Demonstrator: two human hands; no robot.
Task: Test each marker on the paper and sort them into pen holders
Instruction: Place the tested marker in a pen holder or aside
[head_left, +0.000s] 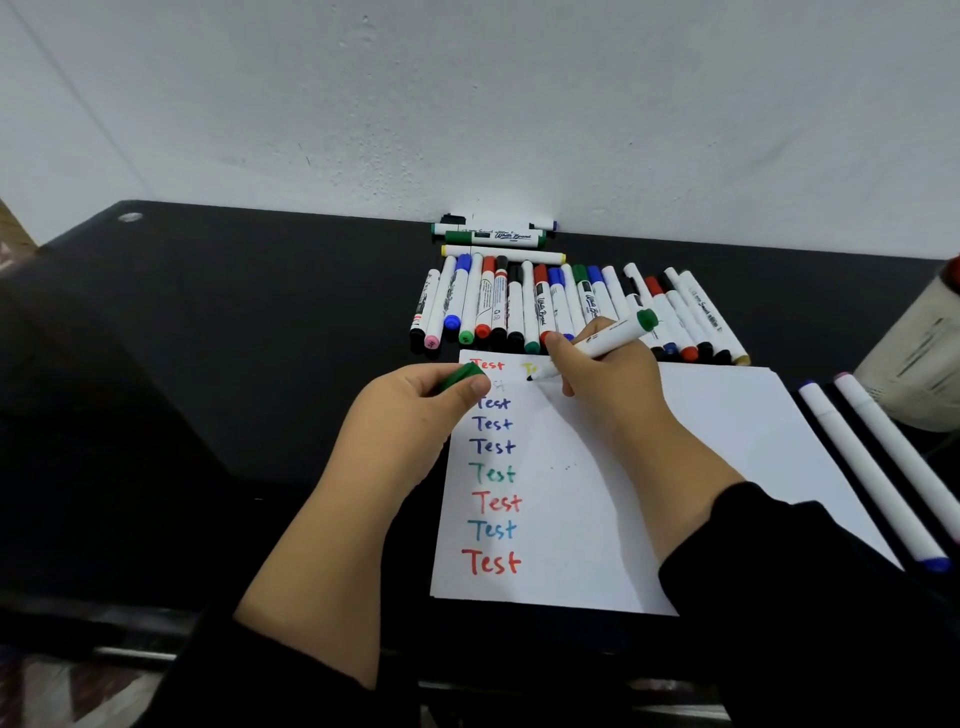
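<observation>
**Green marker tip on the paper**

The right hand (597, 382) holds a green marker (610, 340) like for writing, tip touching the paper (727, 415) near its top, beside the "Test" words. The left hand (415, 410) pinches the green cap (457, 378) w/ thumb & fingers. Other markers (519, 306) lie in a row on the black desk (234, 338), behind the paper.

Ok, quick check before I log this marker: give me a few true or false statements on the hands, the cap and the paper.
1. The right hand holds a marker with its tip on the paper. True.
2. The left hand is empty. False: it pinches a green cap.
3. The paper is blank. False: a column of coloured "Test" words runs down its left side.
4. A row of markers lies beyond the paper. True.
</observation>
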